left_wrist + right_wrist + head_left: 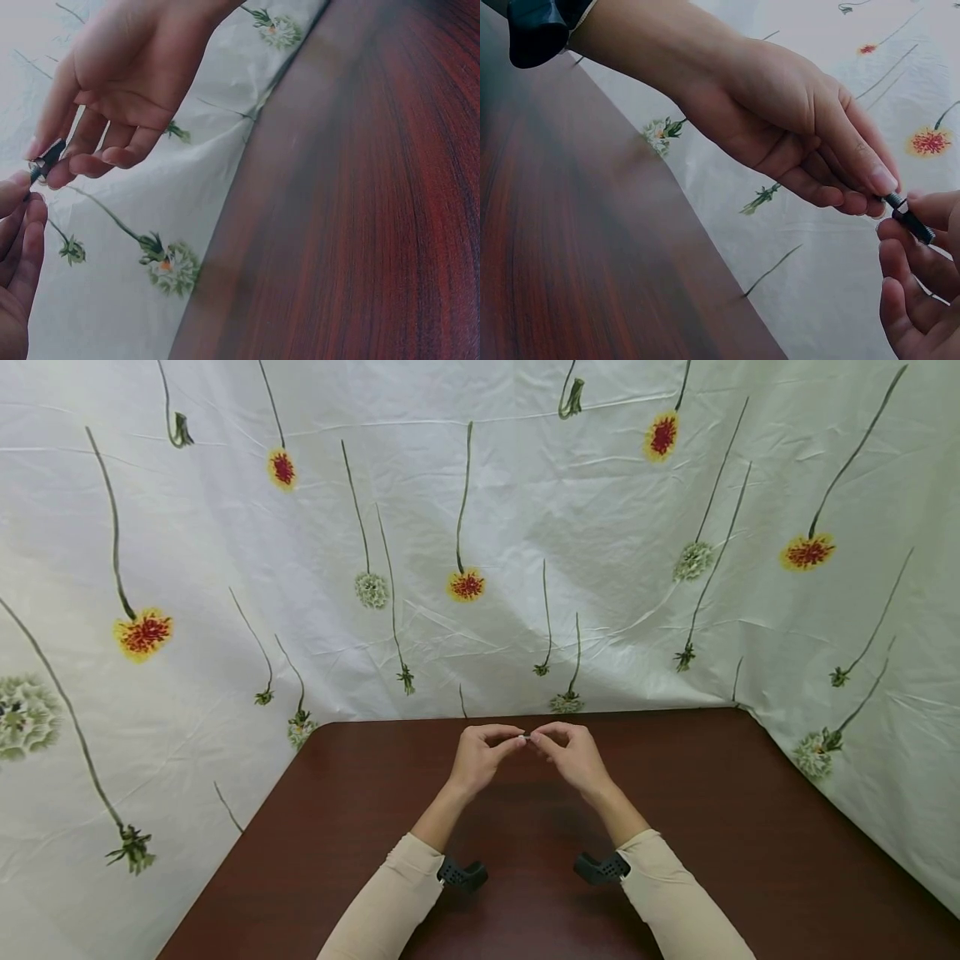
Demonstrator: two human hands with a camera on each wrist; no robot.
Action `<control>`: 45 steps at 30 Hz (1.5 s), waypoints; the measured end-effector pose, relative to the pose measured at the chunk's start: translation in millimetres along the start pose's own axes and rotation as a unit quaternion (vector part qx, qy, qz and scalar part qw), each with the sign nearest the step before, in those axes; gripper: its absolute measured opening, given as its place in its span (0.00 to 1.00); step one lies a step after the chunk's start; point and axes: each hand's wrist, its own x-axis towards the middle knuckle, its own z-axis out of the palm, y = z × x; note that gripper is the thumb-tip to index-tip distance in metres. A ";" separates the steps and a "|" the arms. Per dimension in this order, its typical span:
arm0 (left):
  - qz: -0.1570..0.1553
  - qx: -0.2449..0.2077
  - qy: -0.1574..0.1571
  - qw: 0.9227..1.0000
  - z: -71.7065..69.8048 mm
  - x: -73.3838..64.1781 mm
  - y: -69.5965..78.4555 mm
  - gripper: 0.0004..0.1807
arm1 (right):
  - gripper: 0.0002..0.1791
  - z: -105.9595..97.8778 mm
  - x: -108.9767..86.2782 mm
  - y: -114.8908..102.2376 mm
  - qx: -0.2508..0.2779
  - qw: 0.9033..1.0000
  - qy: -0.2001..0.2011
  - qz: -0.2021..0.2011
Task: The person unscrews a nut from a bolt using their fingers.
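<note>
Both hands meet over the far part of the table around a small dark bolt-like piece [913,226], which has a ridged black end, a bright collar and a thin threaded end. My left hand [474,762] pinches the threaded end between thumb and fingertips. Opposite it, my right hand [577,762] pinches the black end, its thumb and index finger close to the collar. In the left wrist view the piece [48,157] slants between the fingertips of both hands. Its two ends are partly covered by fingers.
A dark reddish-brown wooden table [330,835] lies under the arms. White cloth [420,635] printed with flowers hangs behind it and down both sides. Black camera mounts [462,875] sit on the inner side of both wrists, over beige sleeves [390,893].
</note>
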 end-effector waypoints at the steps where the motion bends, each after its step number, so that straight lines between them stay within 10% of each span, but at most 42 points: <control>1: 0.000 -0.001 0.000 1.000 -0.2 0.0 0.1 0.08 | 0.12 -0.1 -0.3 -1.1 -0.002 1.000 0.001 -0.001; 13: 0.002 -0.019 -0.007 1.000 -2.2 -0.8 2.4 0.08 | 0.12 -0.7 -15.8 -37.9 -0.009 1.000 -0.011 0.003; 45: 0.002 -0.011 0.000 1.000 -2.0 0.1 0.5 0.07 | 0.13 0.2 -0.7 4.8 -0.014 1.000 0.005 -0.019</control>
